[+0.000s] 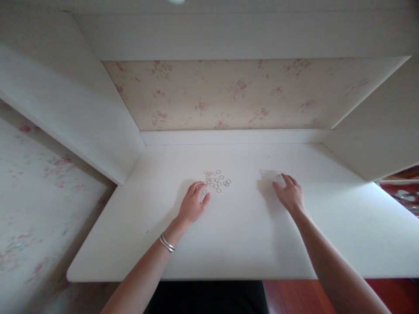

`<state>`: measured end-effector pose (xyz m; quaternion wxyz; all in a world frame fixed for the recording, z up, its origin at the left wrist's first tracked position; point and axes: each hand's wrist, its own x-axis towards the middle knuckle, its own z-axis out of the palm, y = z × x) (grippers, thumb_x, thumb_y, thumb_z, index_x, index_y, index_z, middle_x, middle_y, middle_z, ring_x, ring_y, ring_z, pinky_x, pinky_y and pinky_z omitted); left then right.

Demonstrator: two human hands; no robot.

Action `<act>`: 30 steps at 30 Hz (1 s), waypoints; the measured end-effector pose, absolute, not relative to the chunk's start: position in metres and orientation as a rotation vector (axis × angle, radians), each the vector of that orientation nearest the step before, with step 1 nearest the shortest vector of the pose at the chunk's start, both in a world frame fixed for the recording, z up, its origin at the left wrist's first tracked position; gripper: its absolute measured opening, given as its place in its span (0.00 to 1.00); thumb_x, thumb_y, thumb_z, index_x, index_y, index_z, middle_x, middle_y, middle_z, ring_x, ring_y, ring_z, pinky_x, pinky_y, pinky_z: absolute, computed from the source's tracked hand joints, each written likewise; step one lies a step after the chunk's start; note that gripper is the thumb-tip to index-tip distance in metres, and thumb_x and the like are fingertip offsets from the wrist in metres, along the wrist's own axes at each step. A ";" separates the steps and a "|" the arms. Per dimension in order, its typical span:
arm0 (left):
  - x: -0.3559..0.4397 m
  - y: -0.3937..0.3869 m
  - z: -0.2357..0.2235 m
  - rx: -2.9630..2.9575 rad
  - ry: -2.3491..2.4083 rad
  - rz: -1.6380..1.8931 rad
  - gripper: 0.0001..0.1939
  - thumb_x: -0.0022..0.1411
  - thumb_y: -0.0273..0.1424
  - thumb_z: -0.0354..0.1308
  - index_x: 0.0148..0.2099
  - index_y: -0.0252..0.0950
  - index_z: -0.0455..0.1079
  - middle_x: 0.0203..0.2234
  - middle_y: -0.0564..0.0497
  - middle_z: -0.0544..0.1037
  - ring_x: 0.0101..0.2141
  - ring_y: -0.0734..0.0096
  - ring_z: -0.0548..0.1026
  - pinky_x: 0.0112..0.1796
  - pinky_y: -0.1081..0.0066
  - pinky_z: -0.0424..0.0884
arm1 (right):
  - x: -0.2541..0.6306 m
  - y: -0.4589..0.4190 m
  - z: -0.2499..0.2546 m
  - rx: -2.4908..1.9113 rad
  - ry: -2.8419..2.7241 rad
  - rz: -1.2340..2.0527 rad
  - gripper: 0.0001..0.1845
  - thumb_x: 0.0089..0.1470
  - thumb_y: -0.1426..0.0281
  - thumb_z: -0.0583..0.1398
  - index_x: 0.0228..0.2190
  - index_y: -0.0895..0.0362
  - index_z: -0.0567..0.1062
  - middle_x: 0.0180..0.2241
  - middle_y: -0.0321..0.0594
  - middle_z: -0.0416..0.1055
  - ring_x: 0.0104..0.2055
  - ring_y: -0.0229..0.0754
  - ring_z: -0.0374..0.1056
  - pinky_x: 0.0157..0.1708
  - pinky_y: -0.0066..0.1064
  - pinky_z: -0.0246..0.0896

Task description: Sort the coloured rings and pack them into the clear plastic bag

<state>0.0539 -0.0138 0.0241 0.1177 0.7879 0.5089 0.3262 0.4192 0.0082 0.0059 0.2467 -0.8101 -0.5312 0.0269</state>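
Several small thin rings (216, 180), some yellowish and some greyish, lie loosely grouped on the white desktop (235, 235). At the left edge of this group is my left hand (192, 204), its thumb and fingers apart and nothing visible between them. One ring (204, 192) sits in the gap by its fingertips. My right hand (290, 193) is farther right, fingers curved and thumb spread away, at the right end of a clear plastic bag (267, 175). Whether its fingertips touch the bag I cannot tell.
White side panels stand left (108, 131) and right (366, 126) of the desktop. A low white ledge (235, 137) runs along the back beneath floral wallpaper (225, 96). Overhead is a white shelf edge (229, 37). An open compartment with red contents (401, 192) shows at far right.
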 end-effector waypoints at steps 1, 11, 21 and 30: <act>0.052 -0.021 0.023 2.289 1.472 0.954 0.16 0.64 0.35 0.49 0.52 0.38 0.62 0.50 0.46 0.67 0.53 0.66 0.64 0.57 0.63 0.59 | 0.404 0.002 0.007 -2.143 -1.476 0.091 0.30 0.51 0.56 0.54 0.53 0.55 0.67 0.55 0.47 0.61 0.54 0.52 0.58 0.53 0.44 0.53; 0.064 -0.059 0.000 2.229 1.391 0.870 0.41 0.52 0.37 0.61 0.64 0.37 0.45 0.58 0.41 0.59 0.58 0.55 0.58 0.56 0.56 0.60 | 0.237 -0.077 0.004 -1.591 -1.861 0.408 0.23 0.53 0.60 0.55 0.51 0.47 0.70 0.57 0.39 0.59 0.55 0.46 0.60 0.53 0.40 0.58; 0.064 -0.059 -0.008 2.195 1.325 0.979 0.40 0.51 0.27 0.58 0.64 0.36 0.44 0.55 0.40 0.62 0.56 0.57 0.61 0.55 0.57 0.61 | 0.213 -0.097 0.004 -1.638 -1.816 0.362 0.22 0.54 0.59 0.55 0.51 0.48 0.70 0.57 0.39 0.60 0.57 0.45 0.56 0.55 0.39 0.56; 0.061 -0.059 -0.013 2.093 1.258 0.925 0.47 0.48 0.36 0.64 0.64 0.39 0.42 0.57 0.40 0.61 0.56 0.54 0.62 0.54 0.56 0.63 | 0.227 -0.097 0.000 -1.608 -1.752 0.239 0.20 0.56 0.59 0.53 0.49 0.49 0.72 0.55 0.38 0.63 0.53 0.44 0.61 0.54 0.38 0.58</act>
